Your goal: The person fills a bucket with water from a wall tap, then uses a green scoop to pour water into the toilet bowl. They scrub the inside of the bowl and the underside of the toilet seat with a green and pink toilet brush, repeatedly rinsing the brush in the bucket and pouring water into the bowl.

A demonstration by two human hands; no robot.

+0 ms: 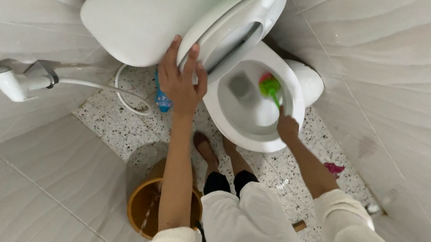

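Note:
My left hand (181, 78) grips the edge of the raised white toilet lid and seat (225, 24), holding them up against the cistern (141, 5). In my right hand (286, 127) is the handle of a green and pink toilet brush (270, 86). Its head is down inside the white toilet bowl (249, 106), near the far wall of the bowl. My bare feet stand on the speckled floor just in front of the bowl.
A white hand sprayer (17, 81) hangs on the left wall with its hose looping to the floor. A blue bottle (162, 101) stands beside the toilet base. An orange bucket (147, 208) sits by my left leg. A pink object (333, 168) lies at the right wall.

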